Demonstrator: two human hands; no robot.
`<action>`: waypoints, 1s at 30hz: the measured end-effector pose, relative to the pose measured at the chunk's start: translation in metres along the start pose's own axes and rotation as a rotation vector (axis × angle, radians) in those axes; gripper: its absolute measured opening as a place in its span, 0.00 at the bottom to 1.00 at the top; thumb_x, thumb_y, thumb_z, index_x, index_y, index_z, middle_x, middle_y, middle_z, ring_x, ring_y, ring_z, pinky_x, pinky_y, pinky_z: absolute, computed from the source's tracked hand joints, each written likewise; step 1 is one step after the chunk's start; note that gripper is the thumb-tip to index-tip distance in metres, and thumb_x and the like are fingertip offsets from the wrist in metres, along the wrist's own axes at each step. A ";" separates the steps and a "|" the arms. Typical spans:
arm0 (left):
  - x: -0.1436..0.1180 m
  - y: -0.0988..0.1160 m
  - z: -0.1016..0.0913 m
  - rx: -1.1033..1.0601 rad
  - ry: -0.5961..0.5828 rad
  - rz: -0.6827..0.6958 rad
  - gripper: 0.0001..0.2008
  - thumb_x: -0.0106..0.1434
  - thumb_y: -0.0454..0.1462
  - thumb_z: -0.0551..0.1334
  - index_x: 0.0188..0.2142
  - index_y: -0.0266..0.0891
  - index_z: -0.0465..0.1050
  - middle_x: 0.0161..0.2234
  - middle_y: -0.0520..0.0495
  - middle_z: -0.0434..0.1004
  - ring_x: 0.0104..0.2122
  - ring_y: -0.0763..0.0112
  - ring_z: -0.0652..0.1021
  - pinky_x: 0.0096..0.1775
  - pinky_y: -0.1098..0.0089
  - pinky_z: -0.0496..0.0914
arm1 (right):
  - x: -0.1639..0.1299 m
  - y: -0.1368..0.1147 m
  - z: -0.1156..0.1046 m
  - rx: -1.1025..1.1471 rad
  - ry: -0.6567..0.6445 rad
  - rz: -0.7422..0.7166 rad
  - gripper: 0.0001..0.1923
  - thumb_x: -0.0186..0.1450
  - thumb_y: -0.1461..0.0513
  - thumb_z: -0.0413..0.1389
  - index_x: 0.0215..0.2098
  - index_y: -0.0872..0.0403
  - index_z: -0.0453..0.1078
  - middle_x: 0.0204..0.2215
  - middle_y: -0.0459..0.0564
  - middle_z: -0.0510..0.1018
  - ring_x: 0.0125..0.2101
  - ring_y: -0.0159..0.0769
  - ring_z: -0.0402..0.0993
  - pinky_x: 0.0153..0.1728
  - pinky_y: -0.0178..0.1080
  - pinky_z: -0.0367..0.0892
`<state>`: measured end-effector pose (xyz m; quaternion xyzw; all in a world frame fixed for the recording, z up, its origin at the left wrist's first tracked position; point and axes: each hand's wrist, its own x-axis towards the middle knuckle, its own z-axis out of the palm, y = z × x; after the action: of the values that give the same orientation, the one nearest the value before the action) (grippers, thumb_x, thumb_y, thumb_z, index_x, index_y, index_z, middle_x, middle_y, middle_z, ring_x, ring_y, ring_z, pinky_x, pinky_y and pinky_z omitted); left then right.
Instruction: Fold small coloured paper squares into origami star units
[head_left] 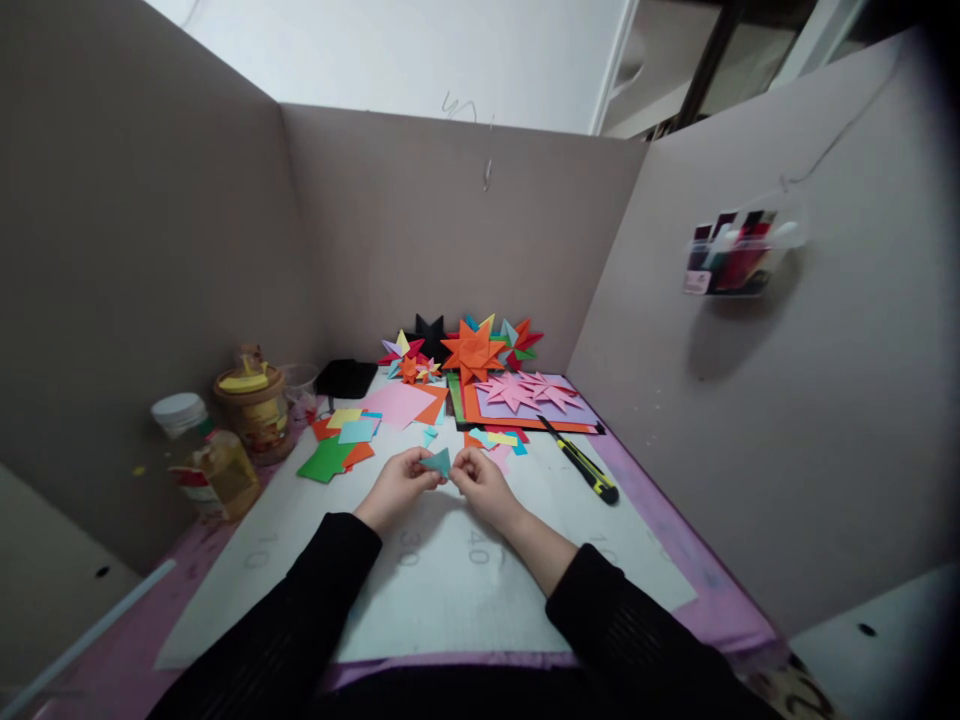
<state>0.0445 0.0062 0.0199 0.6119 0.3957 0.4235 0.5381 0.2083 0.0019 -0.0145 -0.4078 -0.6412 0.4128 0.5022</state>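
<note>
A small folded piece of light-blue paper (439, 462) is held up between both hands, over the middle of the white work sheet (442, 610). My left hand (399, 485) pinches its left side with thumb and fingers. At its right edge my right hand (484, 485) grips the paper with the fingertips. Just beyond lies a tiny folded light-blue piece (430, 436). Loose paper squares, among them a green one (327, 460) and a light-blue one (356, 431), are scattered left of my hands.
A yellow-and-black utility knife (581, 462) lies at the right. Folded paper stars (474, 350) stand at the back. On the left are a bottle of yellowish liquid (221, 475) and a brown tub (259, 415). Grey panels (465, 220) enclose the table; a clear box (731, 255) hangs right.
</note>
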 end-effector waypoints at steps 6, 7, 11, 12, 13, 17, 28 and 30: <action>-0.001 0.002 0.002 -0.104 -0.017 -0.053 0.12 0.47 0.39 0.66 0.28 0.35 0.67 0.24 0.51 0.73 0.24 0.74 0.73 0.31 0.73 0.65 | -0.002 -0.003 -0.001 -0.167 0.072 -0.142 0.03 0.59 0.63 0.52 0.28 0.53 0.61 0.22 0.42 0.65 0.23 0.29 0.61 0.24 0.32 0.59; -0.001 0.001 0.002 -0.137 -0.010 -0.065 0.13 0.47 0.40 0.67 0.28 0.35 0.67 0.24 0.51 0.73 0.24 0.74 0.73 0.31 0.73 0.65 | -0.002 -0.004 -0.001 -0.211 0.080 -0.185 0.02 0.59 0.64 0.51 0.28 0.53 0.62 0.23 0.43 0.66 0.24 0.30 0.62 0.26 0.33 0.60; 0.001 -0.005 0.000 -0.301 0.027 -0.118 0.15 0.45 0.39 0.69 0.29 0.35 0.67 0.26 0.50 0.74 0.27 0.72 0.75 0.35 0.70 0.67 | -0.001 -0.005 -0.002 -0.280 0.063 -0.329 0.05 0.59 0.67 0.51 0.31 0.53 0.68 0.34 0.50 0.69 0.34 0.35 0.66 0.30 0.35 0.64; 0.001 -0.006 -0.001 -0.341 0.032 -0.131 0.16 0.45 0.39 0.69 0.30 0.34 0.68 0.27 0.50 0.75 0.28 0.72 0.75 0.37 0.70 0.68 | -0.001 -0.005 -0.003 -0.277 0.060 -0.342 0.06 0.59 0.67 0.51 0.32 0.53 0.69 0.35 0.51 0.69 0.35 0.35 0.67 0.30 0.35 0.65; 0.001 -0.006 -0.001 -0.374 0.033 -0.143 0.16 0.44 0.38 0.69 0.30 0.34 0.68 0.28 0.49 0.75 0.29 0.71 0.76 0.38 0.69 0.68 | -0.001 -0.004 -0.003 -0.273 0.058 -0.348 0.06 0.60 0.66 0.51 0.33 0.52 0.69 0.36 0.52 0.69 0.36 0.35 0.67 0.30 0.35 0.65; -0.001 -0.005 0.000 -0.442 0.013 -0.168 0.14 0.46 0.37 0.69 0.31 0.35 0.68 0.30 0.49 0.76 0.31 0.73 0.76 0.39 0.71 0.68 | -0.003 -0.004 -0.003 -0.285 0.058 -0.358 0.05 0.60 0.64 0.54 0.35 0.52 0.69 0.38 0.52 0.69 0.33 0.34 0.68 0.30 0.36 0.67; -0.005 -0.001 0.007 -0.147 -0.027 -0.067 0.13 0.46 0.38 0.67 0.27 0.36 0.64 0.25 0.53 0.69 0.24 0.76 0.69 0.28 0.75 0.61 | 0.000 -0.005 -0.003 -0.249 0.115 -0.193 0.04 0.58 0.64 0.52 0.27 0.54 0.67 0.25 0.46 0.72 0.27 0.32 0.67 0.30 0.35 0.64; -0.005 -0.001 0.007 -0.082 -0.006 -0.030 0.13 0.46 0.38 0.67 0.25 0.36 0.63 0.23 0.54 0.66 0.23 0.76 0.68 0.27 0.75 0.60 | 0.001 -0.003 -0.003 -0.203 0.122 -0.148 0.02 0.57 0.64 0.53 0.27 0.54 0.66 0.25 0.45 0.71 0.27 0.32 0.66 0.30 0.35 0.64</action>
<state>0.0496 -0.0009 0.0179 0.5847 0.3857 0.4295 0.5700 0.2106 0.0017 -0.0107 -0.4327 -0.6762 0.2820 0.5253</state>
